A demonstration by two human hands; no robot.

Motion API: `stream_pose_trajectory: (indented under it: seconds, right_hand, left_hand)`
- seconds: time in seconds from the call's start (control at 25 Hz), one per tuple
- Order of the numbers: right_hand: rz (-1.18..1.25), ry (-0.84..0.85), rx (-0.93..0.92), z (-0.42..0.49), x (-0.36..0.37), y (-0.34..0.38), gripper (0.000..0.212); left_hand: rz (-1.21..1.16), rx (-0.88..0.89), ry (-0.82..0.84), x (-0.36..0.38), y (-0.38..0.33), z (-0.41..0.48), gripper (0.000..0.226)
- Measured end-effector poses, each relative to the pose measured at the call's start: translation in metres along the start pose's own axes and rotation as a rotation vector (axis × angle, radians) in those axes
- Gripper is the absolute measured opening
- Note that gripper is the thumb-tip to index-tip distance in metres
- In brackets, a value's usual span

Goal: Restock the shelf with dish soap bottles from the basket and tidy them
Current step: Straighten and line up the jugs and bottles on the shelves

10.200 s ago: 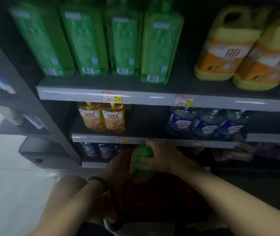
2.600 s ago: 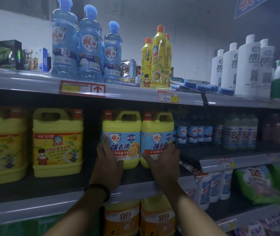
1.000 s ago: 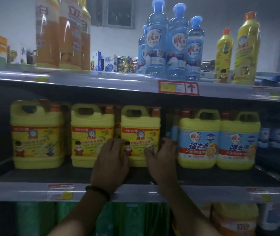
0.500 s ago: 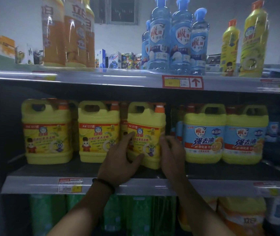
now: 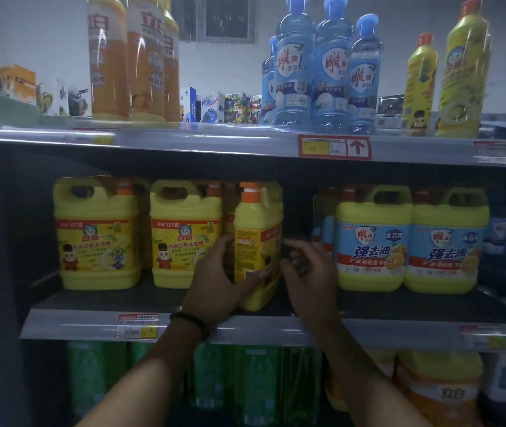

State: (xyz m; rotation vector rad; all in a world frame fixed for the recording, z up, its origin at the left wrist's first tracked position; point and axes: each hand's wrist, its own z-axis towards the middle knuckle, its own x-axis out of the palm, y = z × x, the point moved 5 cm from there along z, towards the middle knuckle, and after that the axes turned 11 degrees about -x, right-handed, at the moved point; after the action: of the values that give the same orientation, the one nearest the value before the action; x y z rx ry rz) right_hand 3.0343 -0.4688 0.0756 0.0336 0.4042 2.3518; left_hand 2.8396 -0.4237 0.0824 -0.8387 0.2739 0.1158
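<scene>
A yellow dish soap jug (image 5: 258,223) with an orange cap stands on the middle shelf (image 5: 276,329), turned so its narrow side and back label face me. My left hand (image 5: 214,282) grips its lower left side, thumb across the label. My right hand (image 5: 307,272) hovers at the jug's right edge with fingers loosely curled and apart, holding nothing. Two matching yellow jugs (image 5: 98,232) (image 5: 187,232) stand to its left, labels forward. The basket is out of view.
Two yellow jugs with blue labels (image 5: 371,238) stand right of a dark gap. The top shelf carries orange bottles (image 5: 131,57), blue bottles (image 5: 322,66) and yellow bottles (image 5: 461,69). Green bottles (image 5: 245,380) and orange-label jugs (image 5: 439,392) fill the shelf below.
The third yellow jug has been rotated from label-forward to side-on and pulled toward the shelf front. My right hand has come off its right side.
</scene>
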Motion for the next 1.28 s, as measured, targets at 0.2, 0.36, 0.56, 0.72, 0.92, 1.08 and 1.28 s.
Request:
stream_pose_trajectory:
  seconds: [0.2,0.36,0.56,0.72,0.92,1.08,1.28]
  right_hand:
    - [0.077,0.198,0.374,-0.001,0.016,-0.019,0.108]
    - [0.182,0.266,0.517,0.0,0.022,-0.027,0.144]
    - [-0.113,0.194,0.44,0.002,0.014,-0.028,0.121]
    - [-0.235,0.183,0.399,0.003,0.014,-0.027,0.086]
    - [-0.29,0.22,0.404,0.001,0.017,-0.028,0.069]
    - [-0.362,0.241,0.429,0.0,0.018,-0.031,0.067]
    - [-0.421,0.247,0.441,0.0,0.016,-0.024,0.08]
  left_hand:
    - [-0.09,0.004,0.125,0.003,0.002,0.003,0.053]
    - [0.237,0.109,-0.07,0.0,0.003,0.004,0.06]
    - [0.336,0.072,-0.223,-0.004,0.012,0.008,0.073]
    - [0.423,0.054,-0.244,-0.003,0.016,0.009,0.058]
    - [0.521,0.136,-0.198,0.006,0.015,0.009,0.031]
    - [0.536,0.104,-0.158,0.011,0.018,0.01,0.033]
    - [0.472,0.107,-0.199,0.005,0.01,0.009,0.022]
